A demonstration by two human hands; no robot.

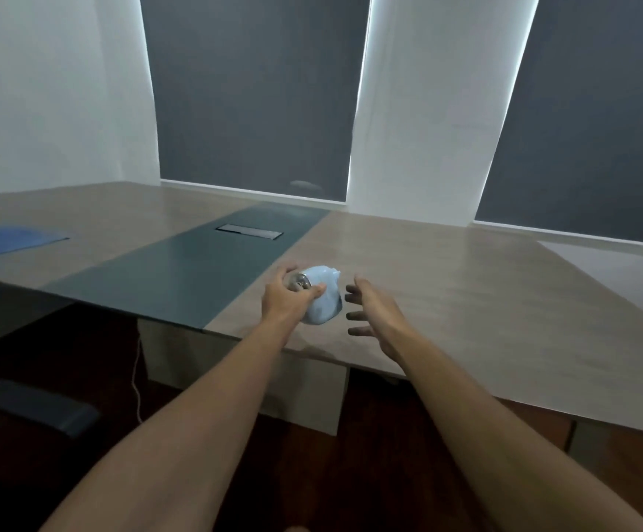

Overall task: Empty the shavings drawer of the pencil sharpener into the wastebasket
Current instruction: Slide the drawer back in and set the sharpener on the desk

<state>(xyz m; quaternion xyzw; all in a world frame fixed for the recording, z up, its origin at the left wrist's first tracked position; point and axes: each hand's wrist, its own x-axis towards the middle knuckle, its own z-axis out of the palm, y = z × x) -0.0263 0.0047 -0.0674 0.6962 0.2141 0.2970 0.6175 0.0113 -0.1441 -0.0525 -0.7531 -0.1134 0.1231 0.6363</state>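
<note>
Your left hand point(287, 297) clamps the pencil sharpener point(321, 297) steady just off the counter point(465, 301), right hand point(373, 309) spread wide beside it, probably for the drawer.

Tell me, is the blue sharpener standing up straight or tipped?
Tipped. The left hand holds the sharpener leaning sideways over the table.

You have two hands, left point(287, 299) and right point(375, 312), one sharpener point(321, 297), one surface point(465, 301), one blue mat point(5, 240), one chair point(24, 405), two blinds.
</note>
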